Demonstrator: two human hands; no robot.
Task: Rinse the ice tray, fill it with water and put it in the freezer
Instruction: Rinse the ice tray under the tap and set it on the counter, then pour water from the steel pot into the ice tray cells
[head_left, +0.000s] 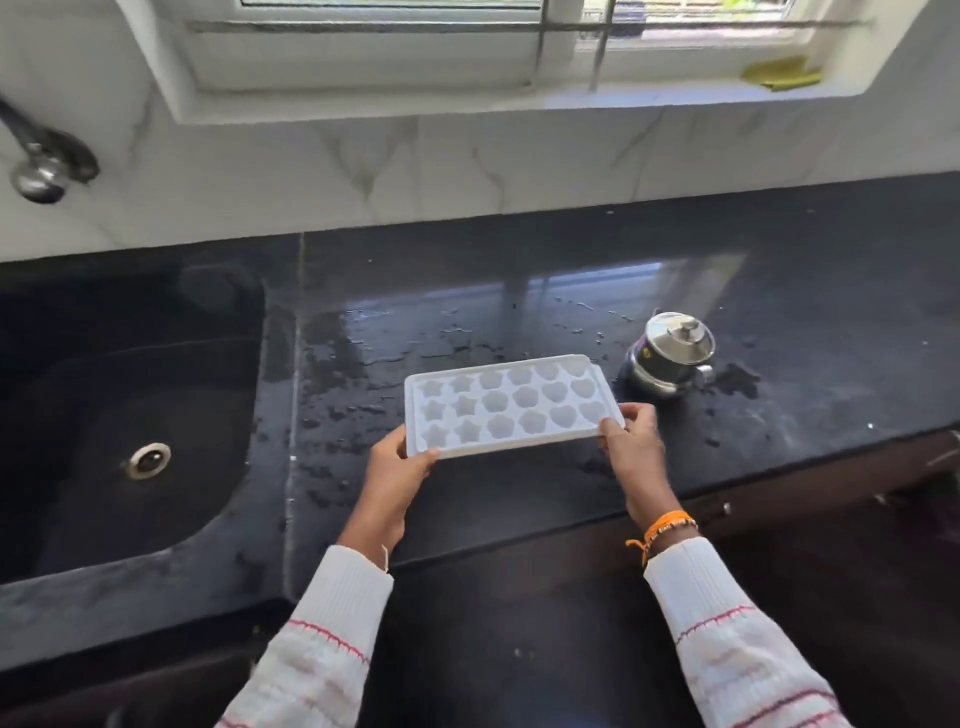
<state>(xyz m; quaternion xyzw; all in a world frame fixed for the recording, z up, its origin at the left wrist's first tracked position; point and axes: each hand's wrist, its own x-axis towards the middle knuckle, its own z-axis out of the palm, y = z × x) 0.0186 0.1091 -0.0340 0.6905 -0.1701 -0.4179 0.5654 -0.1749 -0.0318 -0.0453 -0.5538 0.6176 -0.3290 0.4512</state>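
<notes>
A white plastic ice tray (511, 405) with star, flower and heart moulds is held level just above the wet black counter (519, 312). My left hand (397, 475) grips its near left corner. My right hand (631, 441) grips its near right corner. Whether the moulds hold water I cannot tell. The freezer is out of view.
A black sink (130, 415) with a steel drain lies to the left, with a steel tap (36, 166) on the wall above it. A small lidded steel pot (670, 356) stands just right of the tray. A window sill runs along the back with a yellow cloth (782, 75).
</notes>
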